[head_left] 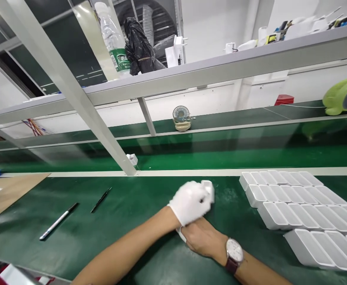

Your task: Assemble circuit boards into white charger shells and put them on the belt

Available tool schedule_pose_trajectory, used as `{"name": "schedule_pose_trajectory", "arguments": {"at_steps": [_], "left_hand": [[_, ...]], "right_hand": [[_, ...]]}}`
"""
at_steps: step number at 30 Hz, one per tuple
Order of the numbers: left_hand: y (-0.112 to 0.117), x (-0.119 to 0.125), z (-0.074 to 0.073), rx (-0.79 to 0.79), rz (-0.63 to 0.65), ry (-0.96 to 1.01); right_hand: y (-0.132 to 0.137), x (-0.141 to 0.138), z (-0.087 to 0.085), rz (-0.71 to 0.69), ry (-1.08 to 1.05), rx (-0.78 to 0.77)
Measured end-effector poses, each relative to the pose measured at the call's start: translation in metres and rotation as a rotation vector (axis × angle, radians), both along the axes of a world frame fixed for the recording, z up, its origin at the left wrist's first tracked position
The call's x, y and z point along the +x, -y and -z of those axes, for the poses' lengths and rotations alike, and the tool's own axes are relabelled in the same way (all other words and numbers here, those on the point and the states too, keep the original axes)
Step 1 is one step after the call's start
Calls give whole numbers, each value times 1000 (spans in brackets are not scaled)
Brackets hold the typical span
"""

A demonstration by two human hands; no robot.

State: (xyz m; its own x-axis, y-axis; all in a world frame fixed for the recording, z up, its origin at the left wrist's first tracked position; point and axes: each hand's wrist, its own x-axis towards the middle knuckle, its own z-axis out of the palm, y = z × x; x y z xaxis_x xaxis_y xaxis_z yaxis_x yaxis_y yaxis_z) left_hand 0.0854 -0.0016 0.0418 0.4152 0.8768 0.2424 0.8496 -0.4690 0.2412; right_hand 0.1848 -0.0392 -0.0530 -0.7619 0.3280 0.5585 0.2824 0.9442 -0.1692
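View from the head camera onto a green work surface. The left hand, in a white glove, lies near the centre with its fingers closed around a small white plastic piece, which juts out at one o'clock of the knuckles, just above the surface. The bare right hand, a wristwatch on its wrist, sits at six o'clock of the left hand and touches the glove's cuff. Its fingers curl under the left wrist, and it cannot be told whether they pinch anything. At three o'clock of the hands lie rows of white trays, packed edge to edge. At nine o'clock, well apart, lie a silver pen and a black pen. At twelve o'clock, beyond the conveyor belt, stands a small desk fan. The piece looks to be a thin moulded shell: probably light, stiff and smooth, so liable to slip in a glove, and best taken by its opposite side walls rather than by a corner.
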Motion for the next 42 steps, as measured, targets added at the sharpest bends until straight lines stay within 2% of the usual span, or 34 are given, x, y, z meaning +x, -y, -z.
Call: {"name": "schedule_pose_trajectory", "arguments": {"at_steps": [1,3,6,10,13,16,19,22,25,29,35,38,42], "left_hand": [[-5,-20,-1,78,-79,41],[-12,-57,2,129,-170,73],[-14,-96,14,144,-215,101],[-7,-116,30,149,-168,263],[-3,-126,38,124,-66,461],[1,-137,46,72,-46,511],[5,-141,53,-28,-98,500],[8,-137,58,-97,-168,462],[10,-132,60,-134,-215,433],[12,-131,60,-168,-283,433],[12,-134,52,-189,-232,466],[10,-135,49,-173,-232,453],[6,-137,50,-208,-299,478]], "right_hand": [[-1,0,-3,-12,21,6],[-4,-1,-7,-37,50,-1],[-9,1,-7,-52,31,-55],[-21,5,-6,31,-129,-184],[-33,8,-6,187,-289,-281],[-41,11,-4,318,-316,-295],[-40,10,-3,317,-179,-238],[-34,7,-7,179,-49,-184],[-29,4,-10,62,-50,-163],[-28,4,-9,78,-51,-170],[-27,8,-3,63,33,-137],[-27,9,-4,58,61,-112],[-29,7,-10,55,44,-95]]}}
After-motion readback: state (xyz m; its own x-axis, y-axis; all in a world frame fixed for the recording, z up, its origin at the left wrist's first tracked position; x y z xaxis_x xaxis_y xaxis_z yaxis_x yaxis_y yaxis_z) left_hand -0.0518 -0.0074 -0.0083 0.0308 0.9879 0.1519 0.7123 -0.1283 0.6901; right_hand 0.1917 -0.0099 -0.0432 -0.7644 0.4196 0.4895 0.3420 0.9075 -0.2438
